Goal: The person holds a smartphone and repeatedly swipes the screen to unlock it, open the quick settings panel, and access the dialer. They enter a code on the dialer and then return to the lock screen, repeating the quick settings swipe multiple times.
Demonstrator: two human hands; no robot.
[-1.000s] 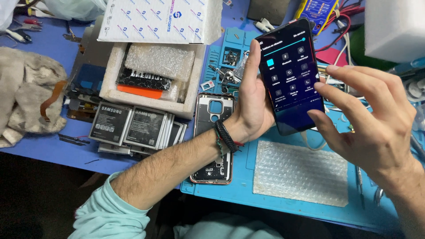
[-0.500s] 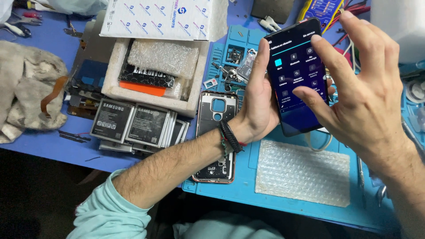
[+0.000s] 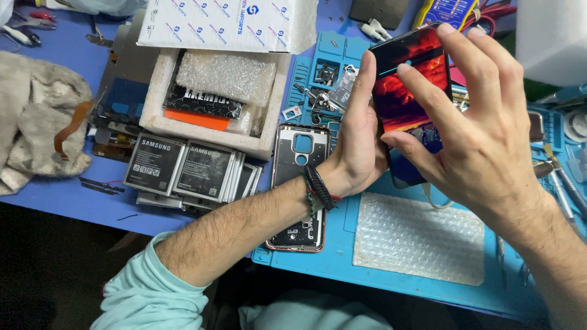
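The left hand [image 3: 358,146] clamps the phone [image 3: 408,91] by its left edge above the table's [image 3: 55,195] far-right part; the right hand [image 3: 483,140], fingers spread wide, touches its lit screen.

Smartphone [image 3: 408,91]: glossy glass screen. Work mat [image 3: 342,244]: smooth matt rubber. Pad [image 3: 419,238] at 6 o'clock: bubble plastic. Rag [image 3: 36,122]: rough cloth.

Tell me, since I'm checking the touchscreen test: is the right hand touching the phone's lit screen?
Touching. The head view shows the right hand spread over the phone, its forefinger tip resting on the lit screen, while the left hand grips the phone's edge.
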